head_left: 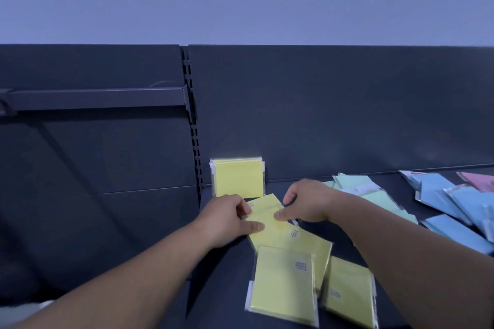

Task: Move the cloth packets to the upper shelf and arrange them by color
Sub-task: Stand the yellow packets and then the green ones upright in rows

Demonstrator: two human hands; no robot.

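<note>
Several yellow cloth packets lie on the dark upper shelf (230, 288). A few stand upright (238, 177) against the back panel. One yellow packet (263, 211) lies flat just in front of them, and both hands grip it: my left hand (228, 219) at its left edge, my right hand (304, 201) at its right edge. More yellow packets (284, 282) lie loose nearer to me. Mint green packets (374, 195) lie right of my right hand, then blue packets (451, 200) and a pink packet (478, 180) at the far right.
The dark back panel (334, 115) rises behind the shelf. A slotted upright (193, 125) divides it from the left bay, where a horizontal bar (93, 97) juts out. The shelf's left edge lies under my left wrist.
</note>
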